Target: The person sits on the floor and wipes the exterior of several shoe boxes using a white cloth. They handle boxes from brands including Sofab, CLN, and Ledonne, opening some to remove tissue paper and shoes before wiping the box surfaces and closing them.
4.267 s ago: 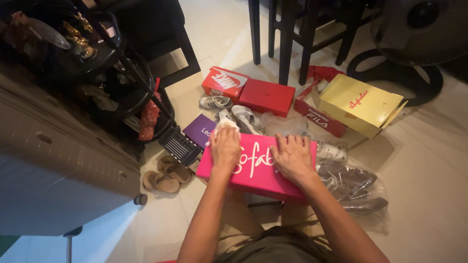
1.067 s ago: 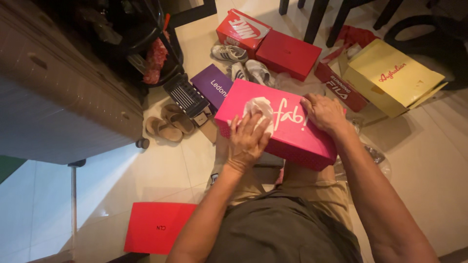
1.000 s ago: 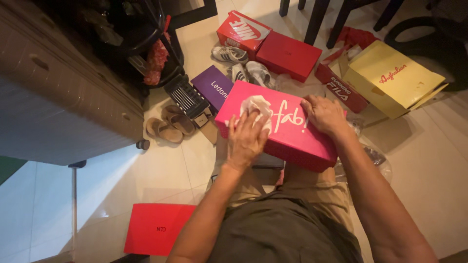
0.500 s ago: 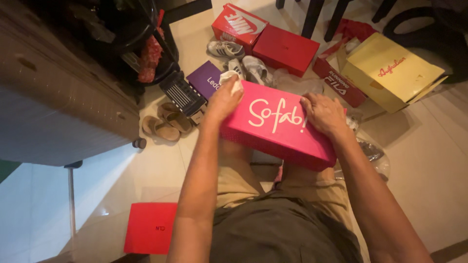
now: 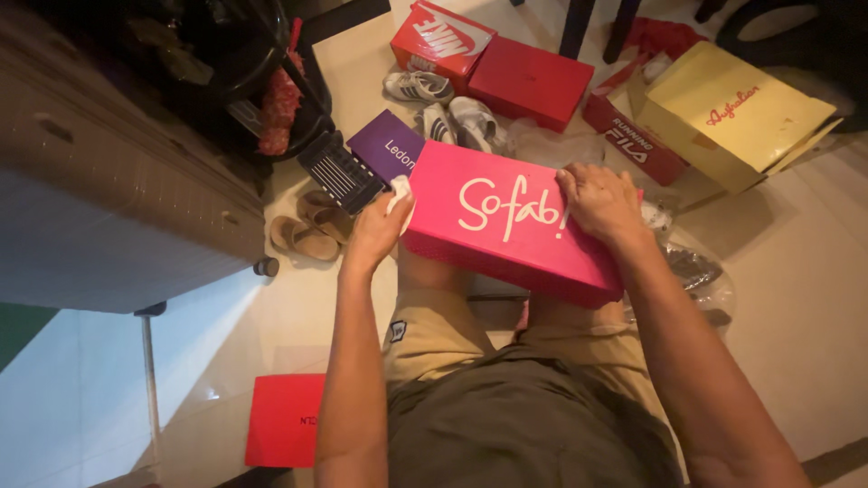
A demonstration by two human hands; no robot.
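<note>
Our left hand point(image 5: 378, 230) is curled around a crumpled white tissue point(image 5: 399, 188), pressing it against the left end of the pink shoebox point(image 5: 506, 226) on our lap. Just beyond that hand lies a purple box point(image 5: 387, 145), with tan sandals point(image 5: 306, 237) to its left. Our right hand point(image 5: 601, 201) lies flat and open on the lid's far right corner, holding nothing.
</note>
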